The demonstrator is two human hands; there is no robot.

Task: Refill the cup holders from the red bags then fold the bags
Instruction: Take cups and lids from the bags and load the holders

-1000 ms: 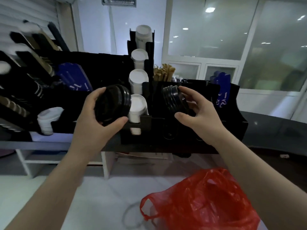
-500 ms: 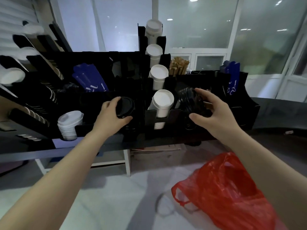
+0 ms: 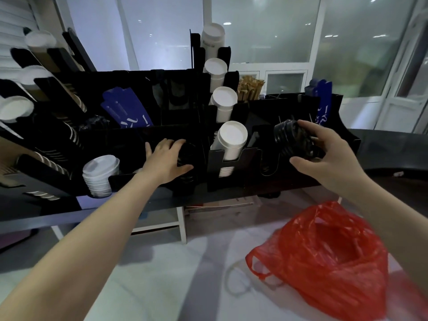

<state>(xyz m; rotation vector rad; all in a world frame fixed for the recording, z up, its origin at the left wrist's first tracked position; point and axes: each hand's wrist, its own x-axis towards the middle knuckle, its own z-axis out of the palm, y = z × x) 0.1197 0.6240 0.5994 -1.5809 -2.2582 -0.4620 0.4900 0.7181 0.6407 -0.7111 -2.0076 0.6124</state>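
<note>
While loading rack [image 3: 215,163]:
Lids [image 3: 291,141]: likely light, stiff, slippery; clamp across rims.
Right hand [image 3: 328,158]: fingers clamped on lids, rack right.
Left hand [image 3: 166,158]: fingers clamped on other lids [image 3: 186,155], rack left.

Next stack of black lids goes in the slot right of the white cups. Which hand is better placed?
Right. The right hand grips a stack of black lids at that slot, beside the white cups. The left hand is across them, holding another lid stack in the left slot.
</note>
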